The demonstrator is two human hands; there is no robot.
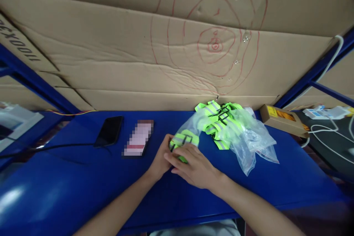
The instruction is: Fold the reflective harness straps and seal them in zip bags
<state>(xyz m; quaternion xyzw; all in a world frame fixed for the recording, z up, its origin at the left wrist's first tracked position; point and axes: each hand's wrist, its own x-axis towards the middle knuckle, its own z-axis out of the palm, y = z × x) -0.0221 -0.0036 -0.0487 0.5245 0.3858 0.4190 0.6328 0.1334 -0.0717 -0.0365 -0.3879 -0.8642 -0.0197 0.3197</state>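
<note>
A folded bundle of neon yellow-green reflective strap (188,138) with black trim is between my hands, above the blue table. My left hand (162,160) closes round its left side. Over its near face lies my right hand (195,166), fingers bent against the strap, partly covering it and my left fingertips. Just beyond, to the right, lies a heap of similar reflective straps (221,120) with grey stripes and black pieces. Clear plastic bags (254,138) lie over and beside the heap, and some plastic reaches towards the held bundle.
On the blue table (110,177), a black phone (109,131) with a cable and a second phone (139,138) with a lit, blurred screen lie left. A cardboard box (284,120) sits at the back right. Behind stands a cardboard wall (116,51) with red rings drawn on it.
</note>
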